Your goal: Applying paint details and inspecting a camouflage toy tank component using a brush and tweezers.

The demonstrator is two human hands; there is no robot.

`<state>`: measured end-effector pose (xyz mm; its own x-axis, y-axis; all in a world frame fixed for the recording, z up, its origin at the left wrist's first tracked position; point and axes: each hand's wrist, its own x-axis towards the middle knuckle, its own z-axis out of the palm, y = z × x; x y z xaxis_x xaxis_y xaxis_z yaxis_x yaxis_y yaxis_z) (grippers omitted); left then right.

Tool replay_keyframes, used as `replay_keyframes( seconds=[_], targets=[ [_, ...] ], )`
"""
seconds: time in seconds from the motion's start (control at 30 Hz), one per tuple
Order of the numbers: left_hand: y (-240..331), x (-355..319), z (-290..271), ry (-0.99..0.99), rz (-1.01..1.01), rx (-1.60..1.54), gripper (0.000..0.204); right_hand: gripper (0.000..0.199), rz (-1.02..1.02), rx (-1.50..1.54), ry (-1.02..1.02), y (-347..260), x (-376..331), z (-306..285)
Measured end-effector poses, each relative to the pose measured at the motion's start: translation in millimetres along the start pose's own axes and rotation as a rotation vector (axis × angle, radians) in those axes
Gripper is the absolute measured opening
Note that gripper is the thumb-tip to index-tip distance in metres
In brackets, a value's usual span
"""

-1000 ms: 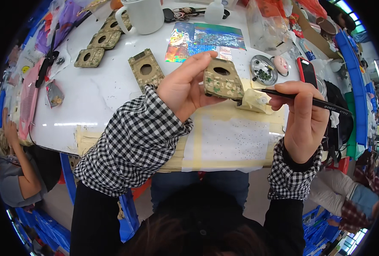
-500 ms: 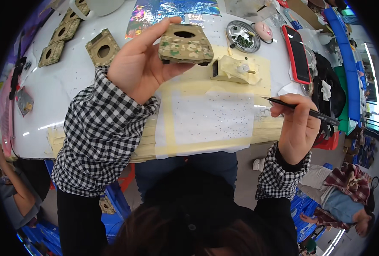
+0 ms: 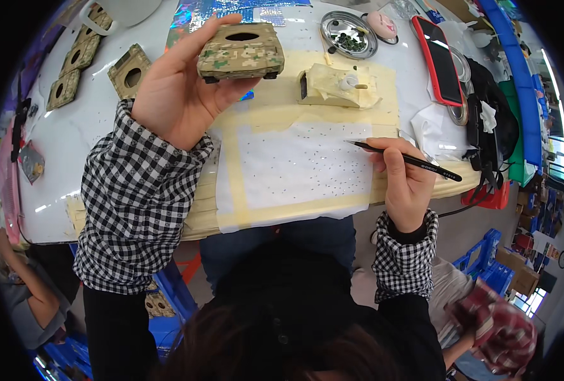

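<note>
Your left hand (image 3: 183, 92) has its fingers clamped on the camouflage model hull (image 3: 247, 57), raised above the table (image 3: 72, 149); gripping from its left leaves the top and near face exposed, probably for access. Right hand (image 3: 409, 184): fingers pinched on a slim black tool (image 3: 415, 163), likely tweezers, pen-fashion, point angled over the white sheet (image 3: 266, 181) of tiny specks (image 3: 335, 184). Yellow tape (image 3: 234, 178) presumably stops the sheet sliding. Hull's underside hidden; some left fingers lost behind it. Cannot tell whether the point touches anything. Mug (image 3: 133, 9) cut off at top.
</note>
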<state>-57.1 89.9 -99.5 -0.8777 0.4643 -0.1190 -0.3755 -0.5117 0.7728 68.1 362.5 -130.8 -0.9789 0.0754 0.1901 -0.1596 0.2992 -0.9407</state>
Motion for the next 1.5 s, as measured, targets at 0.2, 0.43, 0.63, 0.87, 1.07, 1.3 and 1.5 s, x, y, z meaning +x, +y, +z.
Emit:
replay_keyframes(
  seconds=[0.2, 0.43, 0.63, 0.87, 1.07, 1.3, 1.5],
  targets=[
    [-0.5, 0.4, 0.9, -0.003, -0.008, 0.007, 0.045, 0.022, 0.000, -0.064, -0.018, -0.4, 1.0, -1.7],
    [-0.6, -0.6, 3.4, 0.008, -0.002, 0.029, 0.045, 0.028, 0.022, 0.028, 0.041, -7.1, 1.7, -0.8],
    [0.6, -5.7, 15.1, 0.034, -0.005, 0.033, 0.045, 0.032, -0.134, 0.170, 0.014, -44.1, 26.3, 2.6],
    [10.4, -11.3, 25.5, 0.069, -0.091, 0.093, 0.050, 0.029, -0.477, 0.088, -0.158, -85.2, 73.0, 34.3],
    [19.0, -17.2, 29.4, 0.085, -0.192, -0.071, 0.057, 0.026, -0.356, 0.196, -0.207, -88.8, 86.2, 56.7],
    [19.2, -20.8, 29.4, 0.045, -0.178, -0.006, 0.061, 0.029, -0.280, 0.154, -0.212, -82.9, 88.2, 58.7],
    [17.0, -21.0, 29.9, 0.055, -0.167, 0.013, 0.062, 0.031, -0.292, 0.145, -0.189, -82.8, 88.1, 60.9]
  ],
)
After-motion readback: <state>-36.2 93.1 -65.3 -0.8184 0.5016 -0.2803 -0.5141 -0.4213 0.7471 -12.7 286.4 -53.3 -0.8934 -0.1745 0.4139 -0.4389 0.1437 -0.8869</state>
